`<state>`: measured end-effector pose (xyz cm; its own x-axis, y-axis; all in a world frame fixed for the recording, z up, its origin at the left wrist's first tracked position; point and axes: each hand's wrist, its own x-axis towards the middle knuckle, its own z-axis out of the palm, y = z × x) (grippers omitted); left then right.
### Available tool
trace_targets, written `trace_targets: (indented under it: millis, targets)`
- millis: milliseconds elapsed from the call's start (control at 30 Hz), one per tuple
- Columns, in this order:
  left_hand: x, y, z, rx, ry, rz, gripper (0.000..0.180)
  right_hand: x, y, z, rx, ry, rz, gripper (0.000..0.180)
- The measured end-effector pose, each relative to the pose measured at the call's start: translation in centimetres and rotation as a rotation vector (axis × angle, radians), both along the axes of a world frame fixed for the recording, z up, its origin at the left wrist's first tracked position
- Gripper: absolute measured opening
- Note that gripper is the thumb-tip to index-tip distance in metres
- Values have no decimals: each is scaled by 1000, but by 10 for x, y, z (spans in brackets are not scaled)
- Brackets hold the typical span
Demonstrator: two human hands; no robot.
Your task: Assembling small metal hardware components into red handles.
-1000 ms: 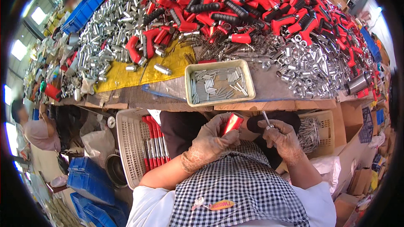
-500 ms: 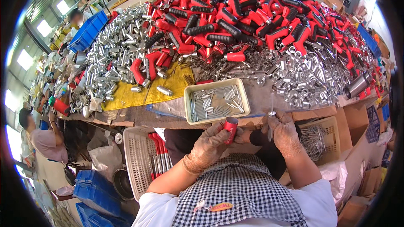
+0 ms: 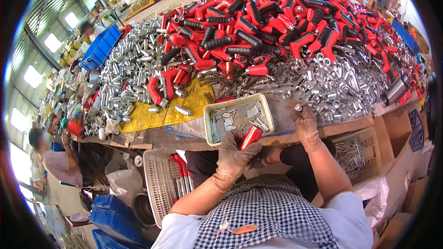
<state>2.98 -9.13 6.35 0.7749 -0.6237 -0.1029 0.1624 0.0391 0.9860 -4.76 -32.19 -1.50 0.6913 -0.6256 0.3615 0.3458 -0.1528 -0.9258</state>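
Over metal tubes [image 3: 337, 97] — right hand [image 3: 304, 122] newly reached.

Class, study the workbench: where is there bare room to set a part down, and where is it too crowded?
Free patches: the yellow sheet between the cream tray and the silver tubes, and the bench edge below it. Crowded: the red and black handles at the back, and the metal sleeves where the right hand reaches.
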Motion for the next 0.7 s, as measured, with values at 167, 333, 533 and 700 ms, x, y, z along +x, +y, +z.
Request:
trace_targets:
  millis: [167,333,533,700]
  targets:
    - [0,-8,0,-24,165,-18,28,16,-18,-37,-412,375,-236,12]
    - [3,-11,-4,-57,173,25,25,4,11,3,-55,150,-78,20]
    - [8,-8,-11,-260,404,51,31,-36,69,76,102,551,160,28]
    - [13,-4,-12,-326,511,-12,29,-65,92,57,177,461,387,31]
